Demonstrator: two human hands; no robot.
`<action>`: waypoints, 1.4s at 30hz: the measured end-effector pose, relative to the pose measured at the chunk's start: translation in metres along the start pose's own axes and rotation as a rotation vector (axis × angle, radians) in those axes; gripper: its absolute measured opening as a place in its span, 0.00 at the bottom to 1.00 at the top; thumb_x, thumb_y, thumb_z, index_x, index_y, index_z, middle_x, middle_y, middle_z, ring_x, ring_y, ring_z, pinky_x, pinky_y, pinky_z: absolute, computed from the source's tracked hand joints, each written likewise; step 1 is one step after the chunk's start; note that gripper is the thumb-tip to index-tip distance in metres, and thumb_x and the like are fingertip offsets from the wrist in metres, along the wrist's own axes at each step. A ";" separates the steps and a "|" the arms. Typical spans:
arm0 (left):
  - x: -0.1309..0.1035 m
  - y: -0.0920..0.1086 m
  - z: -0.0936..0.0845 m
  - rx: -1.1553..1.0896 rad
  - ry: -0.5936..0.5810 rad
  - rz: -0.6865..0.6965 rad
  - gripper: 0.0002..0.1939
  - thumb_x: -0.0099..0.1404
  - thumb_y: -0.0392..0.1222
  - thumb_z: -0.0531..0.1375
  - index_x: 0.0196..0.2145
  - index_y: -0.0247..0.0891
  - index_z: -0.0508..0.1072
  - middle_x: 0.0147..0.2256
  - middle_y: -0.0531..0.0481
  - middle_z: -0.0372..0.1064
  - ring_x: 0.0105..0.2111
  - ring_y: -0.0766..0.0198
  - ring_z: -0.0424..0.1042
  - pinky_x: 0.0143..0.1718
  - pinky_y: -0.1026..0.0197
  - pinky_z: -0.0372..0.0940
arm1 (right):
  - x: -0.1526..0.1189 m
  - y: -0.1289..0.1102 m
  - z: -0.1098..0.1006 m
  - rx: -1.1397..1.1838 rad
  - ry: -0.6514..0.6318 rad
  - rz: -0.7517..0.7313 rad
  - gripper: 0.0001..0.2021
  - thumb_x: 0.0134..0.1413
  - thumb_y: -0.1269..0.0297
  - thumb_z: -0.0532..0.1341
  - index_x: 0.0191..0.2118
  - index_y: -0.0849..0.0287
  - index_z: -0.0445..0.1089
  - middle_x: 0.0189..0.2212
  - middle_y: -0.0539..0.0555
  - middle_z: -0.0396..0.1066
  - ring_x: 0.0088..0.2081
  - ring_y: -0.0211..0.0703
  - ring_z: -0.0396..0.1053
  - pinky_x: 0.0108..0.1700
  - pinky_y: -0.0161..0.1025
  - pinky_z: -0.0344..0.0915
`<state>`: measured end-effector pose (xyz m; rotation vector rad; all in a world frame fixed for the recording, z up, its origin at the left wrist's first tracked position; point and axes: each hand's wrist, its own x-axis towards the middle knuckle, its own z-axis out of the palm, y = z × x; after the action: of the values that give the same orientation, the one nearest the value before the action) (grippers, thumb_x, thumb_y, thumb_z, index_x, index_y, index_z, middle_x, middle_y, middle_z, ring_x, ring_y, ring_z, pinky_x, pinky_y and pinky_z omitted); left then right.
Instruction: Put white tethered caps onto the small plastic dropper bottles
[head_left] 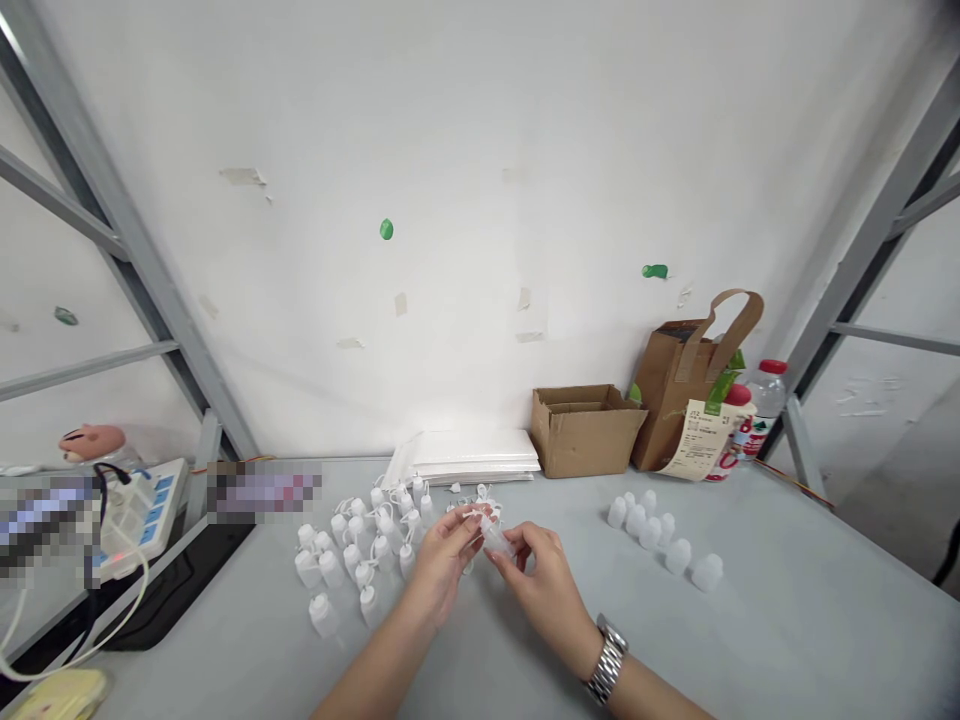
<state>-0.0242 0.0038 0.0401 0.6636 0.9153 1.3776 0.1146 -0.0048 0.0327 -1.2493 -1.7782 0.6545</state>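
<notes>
Both hands meet over the middle of the table. My right hand (536,570) pinches a small translucent plastic bottle (498,540), which is tilted with its top toward the left. My left hand (450,560) has its fingers closed at the bottle's top end, on what looks like a small white cap with a strap; the fingers partly hide it. Just behind the hands lies a small pile of white caps (484,494). To the left stand several small bottles with white caps (360,540) and looped straps. Several bottles without straps (651,532) stand to the right.
Behind the hands are a stack of white flat sheets (472,455), an open cardboard box (585,440), a brown paper bag (667,400) and a red-capped drink bottle (769,400). At left lie a power strip (150,510), cables and a dark flat object (180,585).
</notes>
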 end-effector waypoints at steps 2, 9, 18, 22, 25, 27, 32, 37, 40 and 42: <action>0.000 0.001 0.000 0.020 0.015 -0.004 0.12 0.46 0.42 0.67 0.30 0.35 0.75 0.34 0.46 0.73 0.36 0.61 0.70 0.42 0.60 0.61 | -0.001 0.000 0.000 -0.055 0.009 -0.062 0.05 0.51 0.62 0.58 0.30 0.58 0.65 0.25 0.50 0.68 0.31 0.43 0.63 0.37 0.39 0.58; 0.002 0.001 -0.001 -0.015 -0.019 -0.034 0.13 0.41 0.39 0.69 0.27 0.34 0.76 0.32 0.46 0.74 0.38 0.60 0.70 0.44 0.59 0.60 | -0.002 -0.001 -0.002 -0.254 0.090 -0.326 0.01 0.54 0.70 0.55 0.31 0.58 0.62 0.25 0.48 0.65 0.27 0.39 0.63 0.45 0.46 0.53; -0.002 0.005 0.004 0.005 -0.046 -0.029 0.13 0.44 0.39 0.68 0.31 0.35 0.75 0.36 0.45 0.74 0.40 0.60 0.70 0.46 0.59 0.59 | -0.001 -0.002 -0.003 -0.307 0.141 -0.382 0.02 0.54 0.72 0.55 0.34 0.58 0.62 0.26 0.49 0.64 0.29 0.40 0.64 0.46 0.47 0.52; -0.002 0.006 0.003 0.060 -0.022 -0.010 0.13 0.43 0.39 0.68 0.29 0.35 0.75 0.34 0.46 0.75 0.38 0.61 0.71 0.45 0.60 0.60 | -0.002 -0.002 -0.003 -0.319 0.140 -0.419 0.03 0.54 0.73 0.54 0.34 0.59 0.62 0.26 0.49 0.65 0.30 0.40 0.64 0.48 0.48 0.50; -0.002 0.006 0.003 0.063 -0.025 0.001 0.13 0.42 0.39 0.69 0.29 0.35 0.75 0.34 0.45 0.75 0.39 0.59 0.71 0.46 0.59 0.59 | -0.002 -0.002 -0.003 -0.320 0.149 -0.429 0.04 0.53 0.74 0.54 0.34 0.59 0.61 0.26 0.49 0.64 0.29 0.40 0.64 0.47 0.49 0.51; -0.003 0.008 0.004 0.059 -0.038 -0.006 0.13 0.42 0.38 0.69 0.29 0.35 0.75 0.35 0.45 0.75 0.41 0.58 0.70 0.48 0.58 0.58 | -0.001 -0.002 -0.004 -0.324 0.167 -0.440 0.04 0.53 0.74 0.54 0.34 0.59 0.61 0.25 0.49 0.64 0.29 0.40 0.64 0.47 0.48 0.52; -0.005 0.008 0.004 0.028 -0.069 0.000 0.12 0.46 0.41 0.67 0.30 0.35 0.76 0.38 0.43 0.74 0.44 0.56 0.68 0.50 0.57 0.56 | -0.002 -0.002 -0.005 -0.363 0.212 -0.489 0.05 0.54 0.74 0.52 0.35 0.59 0.62 0.24 0.49 0.64 0.28 0.40 0.63 0.48 0.49 0.52; -0.003 0.001 0.003 0.019 0.014 0.028 0.12 0.44 0.40 0.67 0.29 0.36 0.77 0.38 0.44 0.74 0.45 0.55 0.68 0.50 0.57 0.56 | -0.004 -0.003 -0.003 -0.379 0.237 -0.535 0.04 0.55 0.73 0.53 0.35 0.59 0.62 0.25 0.50 0.65 0.29 0.39 0.63 0.50 0.51 0.51; -0.002 0.001 0.003 0.030 0.008 0.031 0.12 0.42 0.40 0.68 0.28 0.35 0.77 0.37 0.44 0.75 0.45 0.55 0.68 0.50 0.57 0.56 | -0.005 -0.003 -0.003 -0.309 0.222 -0.493 0.03 0.56 0.71 0.53 0.34 0.59 0.64 0.24 0.49 0.64 0.28 0.39 0.63 0.50 0.51 0.51; -0.001 0.003 0.003 0.038 -0.025 0.035 0.13 0.41 0.40 0.68 0.29 0.35 0.77 0.38 0.44 0.75 0.45 0.55 0.67 0.50 0.58 0.56 | -0.004 -0.004 -0.004 -0.173 0.165 -0.357 0.04 0.55 0.66 0.55 0.31 0.59 0.64 0.23 0.49 0.63 0.28 0.40 0.63 0.49 0.50 0.53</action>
<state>-0.0237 0.0034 0.0444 0.7270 0.9158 1.3824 0.1163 -0.0101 0.0367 -1.0261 -1.8831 0.1928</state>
